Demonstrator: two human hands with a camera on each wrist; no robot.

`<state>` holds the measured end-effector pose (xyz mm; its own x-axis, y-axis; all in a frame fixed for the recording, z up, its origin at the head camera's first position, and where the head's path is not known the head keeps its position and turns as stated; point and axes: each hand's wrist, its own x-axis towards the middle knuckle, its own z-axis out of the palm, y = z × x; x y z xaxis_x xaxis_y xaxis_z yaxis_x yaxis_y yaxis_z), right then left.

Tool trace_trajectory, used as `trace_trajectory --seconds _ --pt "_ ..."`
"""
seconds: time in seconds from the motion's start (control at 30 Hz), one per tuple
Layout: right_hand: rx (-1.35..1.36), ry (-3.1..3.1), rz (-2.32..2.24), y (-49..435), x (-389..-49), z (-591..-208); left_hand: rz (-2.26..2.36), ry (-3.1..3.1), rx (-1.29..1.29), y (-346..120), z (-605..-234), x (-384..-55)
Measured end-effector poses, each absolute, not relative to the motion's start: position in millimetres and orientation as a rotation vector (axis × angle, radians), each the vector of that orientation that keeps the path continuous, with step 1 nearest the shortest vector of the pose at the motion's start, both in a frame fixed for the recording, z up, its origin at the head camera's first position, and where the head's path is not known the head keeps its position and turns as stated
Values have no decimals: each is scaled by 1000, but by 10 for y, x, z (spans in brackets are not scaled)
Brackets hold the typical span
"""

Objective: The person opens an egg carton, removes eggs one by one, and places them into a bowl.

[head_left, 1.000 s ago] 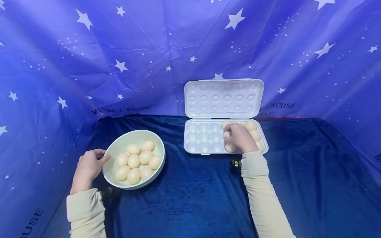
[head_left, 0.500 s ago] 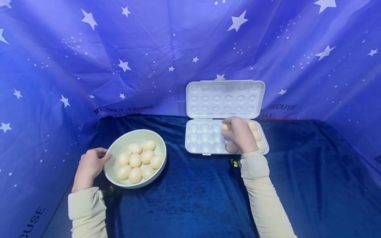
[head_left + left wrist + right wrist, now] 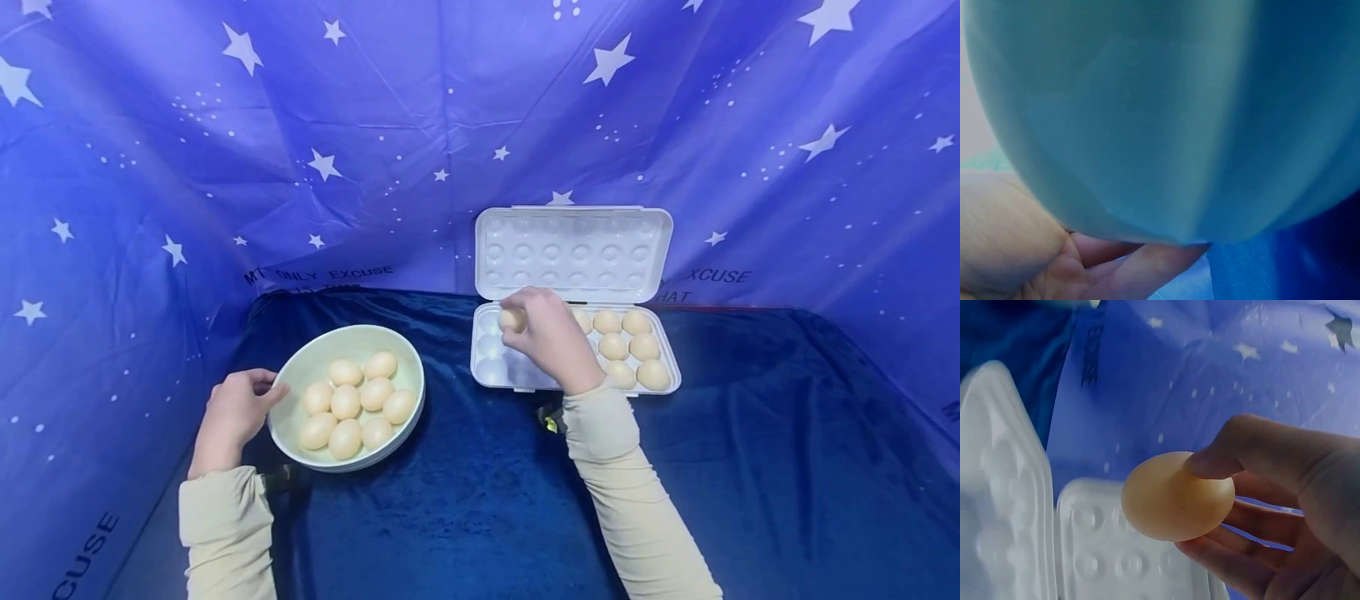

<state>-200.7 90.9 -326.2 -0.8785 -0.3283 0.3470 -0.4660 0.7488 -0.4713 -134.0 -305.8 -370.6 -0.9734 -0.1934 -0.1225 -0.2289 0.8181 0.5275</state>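
My left hand (image 3: 236, 412) grips the left rim of a pale green bowl (image 3: 288, 450), thumb over the edge and fingers outside. Several light brown eggs (image 3: 345, 402) lie in it. In the left wrist view the bowl's outer wall (image 3: 1135, 125) fills most of the picture. My right hand (image 3: 551, 333) pinches one egg (image 3: 1175, 497) between thumb and fingers, above the left back part of a white egg box (image 3: 480, 371). Eggs (image 3: 612, 347) sit in the box's right-hand cups; the leftmost cups hold none. My hand hides some middle cups.
The box's dimpled lid (image 3: 573, 242) stands raised against a blue starry curtain (image 3: 390, 100) at the back. Dark blue velvet cloth (image 3: 465, 483) covers the table, with a stretch of it between bowl and box.
My right hand has moved from the box's middle cups leftward, carrying an egg up over the left cups. The left hand stays on the bowl rim; the head view has shifted slightly.
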Motion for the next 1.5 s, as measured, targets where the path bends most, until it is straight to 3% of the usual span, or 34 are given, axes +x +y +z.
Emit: trace_trajectory --seconds 0.77,1.5 --pt "982 -2603 939 -85 -1738 -3556 861 2927 -349 -3072 -3710 -1327" --pt "1091 -2587 217 -384 -1689 -3888 858 2922 -343 -3058 -3686 -1350"
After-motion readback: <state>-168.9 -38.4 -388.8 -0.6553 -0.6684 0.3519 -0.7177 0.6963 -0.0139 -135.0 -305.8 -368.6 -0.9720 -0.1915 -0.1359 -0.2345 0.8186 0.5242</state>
